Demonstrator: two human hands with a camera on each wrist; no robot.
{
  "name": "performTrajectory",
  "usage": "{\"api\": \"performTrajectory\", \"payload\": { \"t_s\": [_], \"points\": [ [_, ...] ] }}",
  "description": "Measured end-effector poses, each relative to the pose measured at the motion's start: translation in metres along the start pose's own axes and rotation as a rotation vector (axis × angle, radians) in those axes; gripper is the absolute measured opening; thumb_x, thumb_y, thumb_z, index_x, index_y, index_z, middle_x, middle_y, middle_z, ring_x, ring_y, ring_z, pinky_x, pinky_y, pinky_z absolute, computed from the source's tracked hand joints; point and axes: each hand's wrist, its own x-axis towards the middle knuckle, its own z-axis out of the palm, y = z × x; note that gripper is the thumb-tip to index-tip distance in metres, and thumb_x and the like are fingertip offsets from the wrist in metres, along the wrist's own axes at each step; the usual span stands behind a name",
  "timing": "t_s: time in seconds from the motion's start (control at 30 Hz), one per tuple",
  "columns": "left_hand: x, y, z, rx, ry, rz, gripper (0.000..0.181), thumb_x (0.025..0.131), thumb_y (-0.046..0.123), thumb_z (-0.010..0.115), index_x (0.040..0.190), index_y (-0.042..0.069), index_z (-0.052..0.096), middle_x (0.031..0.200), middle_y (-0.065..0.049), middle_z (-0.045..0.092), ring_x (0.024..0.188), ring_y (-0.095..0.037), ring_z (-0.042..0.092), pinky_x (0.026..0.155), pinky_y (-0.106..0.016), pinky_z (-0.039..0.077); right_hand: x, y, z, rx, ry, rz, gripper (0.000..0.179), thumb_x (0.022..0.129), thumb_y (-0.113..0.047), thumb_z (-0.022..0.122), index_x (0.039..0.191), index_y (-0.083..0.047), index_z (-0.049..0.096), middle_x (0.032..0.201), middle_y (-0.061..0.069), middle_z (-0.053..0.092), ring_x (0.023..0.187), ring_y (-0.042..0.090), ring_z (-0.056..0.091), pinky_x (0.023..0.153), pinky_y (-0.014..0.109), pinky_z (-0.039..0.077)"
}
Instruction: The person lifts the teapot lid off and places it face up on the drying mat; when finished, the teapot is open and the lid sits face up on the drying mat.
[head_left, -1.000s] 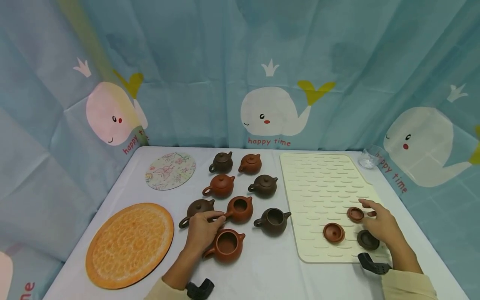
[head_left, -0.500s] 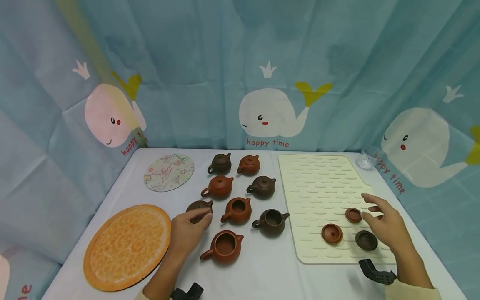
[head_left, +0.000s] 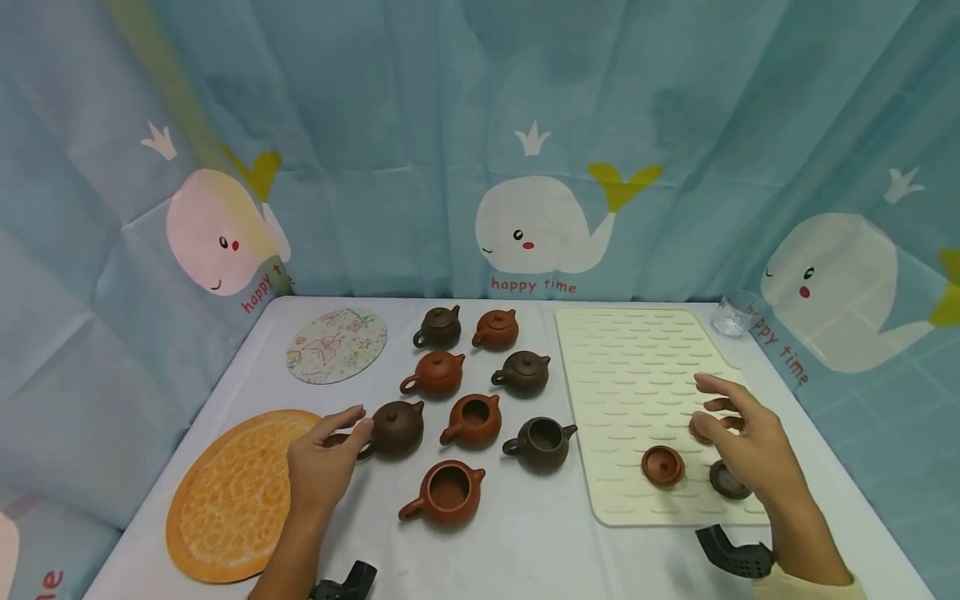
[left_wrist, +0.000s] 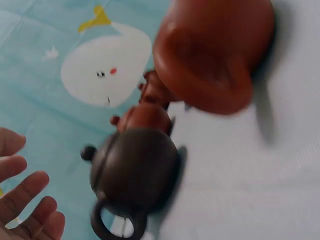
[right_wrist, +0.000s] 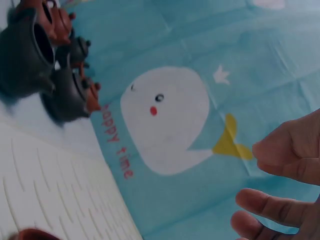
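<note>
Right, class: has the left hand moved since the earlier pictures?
Yes, leftward: the left hand, first clear of the round orange mat, now overlaps its right edge in the head view.

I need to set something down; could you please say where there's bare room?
The far end of the cream mat and the white tabletop between mat and front open red teapot are bare. The other teapots stand close together, and the right hand crowds the lids.

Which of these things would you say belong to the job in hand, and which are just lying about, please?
Apparently part of the job:
five lidded teapots
three lidless teapots
three loose lids
cream mat beneath the lids

Apparently just lying about:
round bread-patterned mat
floral mat
clear cup
whale-print curtain
</note>
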Motion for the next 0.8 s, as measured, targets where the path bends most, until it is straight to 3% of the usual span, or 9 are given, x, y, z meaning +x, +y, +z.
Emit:
{"api": "performTrajectory", "payload": {
  "t_s": [0.13,0.33,0.5,0.8],
  "points": [
    [0.004,-0.015,-0.003,-0.009,0.01,-0.055,0.022,0.085,0.008,0.075,0.107,0.004,0.074,0.101,-0.007,0.071,0.077,-0.014,0.062,0.067,-0.015,0.048,0.0,-0.014,0.008,0.045,-0.008,-0.045,0.047,0.093,-0.001,0.061,0.138,-0.005,0.05,0.128,0.014,0.053,0.099,0.011,0.049,0.077,0.014,0.04],
    [0.003,-0.031,-0.002,-0.054,-0.019,-0.081,0.024,0.084,0.007,0.075,0.108,0.001,0.073,0.103,-0.013,0.07,0.082,-0.005,0.062,0.071,-0.012,0.047,0.002,-0.031,0.016,0.087,-0.029,-0.055,0.046,0.092,0.0,0.062,0.136,-0.009,0.053,0.128,0.007,0.053,0.099,0.012,0.049,0.073,0.017,0.043],
    [0.002,-0.042,0.001,-0.06,-0.046,-0.108,0.025,0.085,0.007,0.074,0.109,-0.001,0.072,0.104,-0.015,0.07,0.08,-0.004,0.063,0.069,-0.013,0.049,0.007,-0.045,0.025,0.113,-0.06,-0.107,0.047,0.092,0.0,0.062,0.136,-0.012,0.053,0.129,0.003,0.052,0.1,0.014,0.048,0.076,0.019,0.042],
    [0.002,-0.052,0.004,-0.027,-0.062,-0.137,0.018,0.083,0.005,0.076,0.1,-0.002,0.074,0.092,-0.012,0.072,0.078,-0.002,0.065,0.068,-0.013,0.048,0.015,-0.068,0.04,0.218,-0.077,-0.234,0.052,0.085,0.012,0.065,0.132,-0.008,0.057,0.125,0.004,0.056,0.1,0.017,0.05,0.078,0.022,0.043]
  ]
}}
